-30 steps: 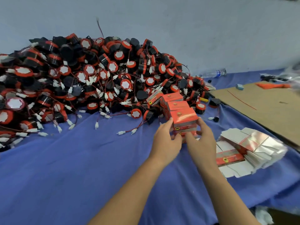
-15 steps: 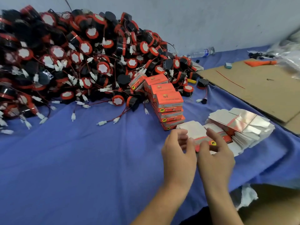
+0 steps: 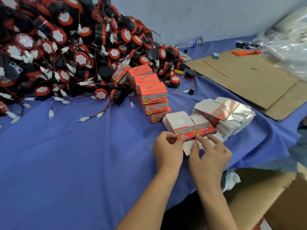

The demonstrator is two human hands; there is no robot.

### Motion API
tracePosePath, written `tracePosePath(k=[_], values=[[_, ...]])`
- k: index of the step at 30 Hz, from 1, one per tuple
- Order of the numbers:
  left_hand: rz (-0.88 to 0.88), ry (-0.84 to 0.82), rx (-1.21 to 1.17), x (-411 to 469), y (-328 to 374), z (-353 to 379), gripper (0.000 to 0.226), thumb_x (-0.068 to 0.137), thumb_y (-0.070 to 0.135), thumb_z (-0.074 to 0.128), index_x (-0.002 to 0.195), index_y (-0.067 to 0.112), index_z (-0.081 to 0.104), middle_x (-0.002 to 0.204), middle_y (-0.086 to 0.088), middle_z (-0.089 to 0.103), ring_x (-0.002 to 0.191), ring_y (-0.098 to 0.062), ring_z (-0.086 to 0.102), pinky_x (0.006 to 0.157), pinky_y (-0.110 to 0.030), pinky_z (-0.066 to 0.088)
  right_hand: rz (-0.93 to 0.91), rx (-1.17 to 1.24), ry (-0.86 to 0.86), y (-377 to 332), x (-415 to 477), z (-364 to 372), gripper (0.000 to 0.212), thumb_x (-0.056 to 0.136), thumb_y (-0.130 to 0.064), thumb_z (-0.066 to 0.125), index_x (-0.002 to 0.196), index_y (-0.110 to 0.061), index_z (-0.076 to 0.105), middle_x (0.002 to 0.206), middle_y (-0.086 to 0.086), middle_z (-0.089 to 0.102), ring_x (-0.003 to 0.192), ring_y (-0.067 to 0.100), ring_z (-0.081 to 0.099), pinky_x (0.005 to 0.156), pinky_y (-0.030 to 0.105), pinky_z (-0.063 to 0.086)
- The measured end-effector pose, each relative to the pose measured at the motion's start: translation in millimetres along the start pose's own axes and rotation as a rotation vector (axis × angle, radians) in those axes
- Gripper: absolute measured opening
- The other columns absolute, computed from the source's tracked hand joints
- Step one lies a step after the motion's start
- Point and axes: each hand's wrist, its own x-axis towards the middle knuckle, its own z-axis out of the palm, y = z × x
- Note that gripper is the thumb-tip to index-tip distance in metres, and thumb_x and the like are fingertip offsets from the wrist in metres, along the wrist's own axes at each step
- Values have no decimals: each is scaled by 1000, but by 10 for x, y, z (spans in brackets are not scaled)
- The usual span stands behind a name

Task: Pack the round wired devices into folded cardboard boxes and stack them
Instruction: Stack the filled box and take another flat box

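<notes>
Gone from the centre stack (image 3: pixel 153 95), the left hand (image 3: pixel 167 151) pinches and the right hand (image 3: pixel 211 156) presses with spread fingers a fresh flat blank (image 3: pixel 187 130), starting another box.

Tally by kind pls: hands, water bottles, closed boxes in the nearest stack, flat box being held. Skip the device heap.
Hands: 2, left hand, right hand
Water bottle: 1
Closed boxes in the nearest stack: 3
Flat box in the left hand's grip: 1
Total: 7
</notes>
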Motion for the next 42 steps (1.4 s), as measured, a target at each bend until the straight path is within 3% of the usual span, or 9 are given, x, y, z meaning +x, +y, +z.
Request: tracePosePath(k=[3, 9, 14, 20, 26, 31, 34, 39, 42], values=[[-45, -18, -152, -10, 19, -122, 14, 86, 21, 82, 82, 18, 69, 75, 1, 75, 72, -16, 72, 74, -42, 63, 41, 36, 13, -15, -15, -65, 36, 95, -20, 68, 130, -26, 71, 147, 6, 54, 138, 32, 34, 110, 48, 32], [-88, -142, -393, -122, 219, -599, 10, 93, 21, 76, 92, 12, 71, 93, -14, 77, 76, -21, 66, 70, -26, 60, 37, 135, -59, -123, 18, -312, 56, 96, -40, 66, 148, -29, 53, 152, -4, 50, 146, 21, 34, 118, 51, 28], [121, -100, -338, -405, 230, -1218, 23, 94, 27, 73, 118, 29, 74, 91, -5, 79, 86, -15, 71, 81, -32, 62, -85, 401, -224, -423, -248, -441, 71, 79, -47, 83, 142, -34, 54, 123, -34, 55, 112, -24, 47, 92, 8, 41], [349, 133, -64, -828, 95, -2015, 71, 78, 36, 83, 143, 40, 54, 101, 12, 75, 87, -6, 70, 74, -14, 54, -284, 432, -330, -906, -863, -320, 69, 74, -45, 88, 133, -44, 53, 114, -35, 53, 110, -20, 48, 91, 2, 37], [332, 231, 16, -1173, -58, -2767, 84, 69, 63, 84, 144, 39, 53, 125, 15, 63, 117, -8, 64, 89, -30, 58, -364, 511, -430, -1285, -1465, -279, 58, 73, -62, 80, 123, -40, 62, 109, -30, 59, 107, -4, 57, 87, 7, 40], [330, 207, 166, -1442, -116, -3179, 92, 66, 91, 62, 145, 47, 45, 144, 30, 44, 139, 3, 42, 109, -36, 47, -373, 591, -472, -1546, -1844, -325, 43, 69, -70, 73, 105, -52, 57, 110, -31, 57, 106, -6, 56, 82, 2, 38], [318, 145, 241, -1533, -155, -3286, 110, 61, 100, 51, 153, 42, 34, 156, 34, 22, 146, 8, 26, 119, -34, 38, -365, 639, -537, -1651, -2016, -323, 37, 70, -69, 68, 96, -43, 62, 102, -23, 62, 101, -4, 59, 77, 4, 41], [319, 88, 195, -1614, -206, -3433, 105, 61, 96, 60, 151, 53, 28, 150, 48, 21, 145, 10, 29, 121, -31, 35, -259, 684, -730, -1745, -2203, -315, 40, 70, -64, 58, 80, -26, 62, 90, -9, 66, 87, 2, 64, 64, 12, 48], [329, 58, 293, -1657, -215, -3532, 119, 52, 89, 76, 150, 65, 14, 151, 49, 18, 142, 17, 25, 116, -28, 36, -205, 709, -832, -1764, -2214, -321, 18, 82, -48, 60, 85, -31, 64, 78, -12, 67, 68, 2, 62, 48, 11, 45]])
